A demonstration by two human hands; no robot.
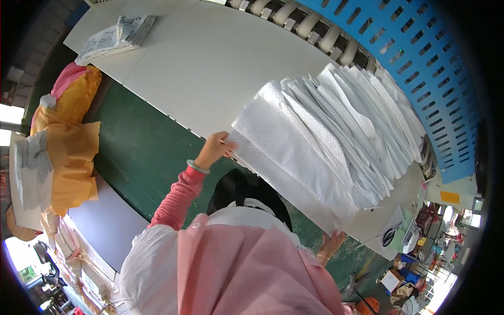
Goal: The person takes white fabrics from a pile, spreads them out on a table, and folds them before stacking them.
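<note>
A fanned pile of white dotted sheets (pixel 362 126), looking like thin cloth, lies on the pale table in front of me. The nearest sheet (pixel 289 176) sticks out from the pile along the table's front edge. At its left corner, my left hand (pixel 212 151) is closed, thumb and fingers pinching the edge; a pale bangle circles that wrist. My right hand (pixel 331 245) is at the sheet's right corner, with its fingers at the edge and partly hidden.
A blue slotted plastic panel (pixel 404 68) rises behind the pile, beside a row of pale curved machine parts (pixel 310 26). Folded printed white cloth (pixel 118 39) lies at the table's far left. Orange and pink cloth (pixel 73 152) hangs left. Scissors with dark handles (pixel 389 236) lie at right.
</note>
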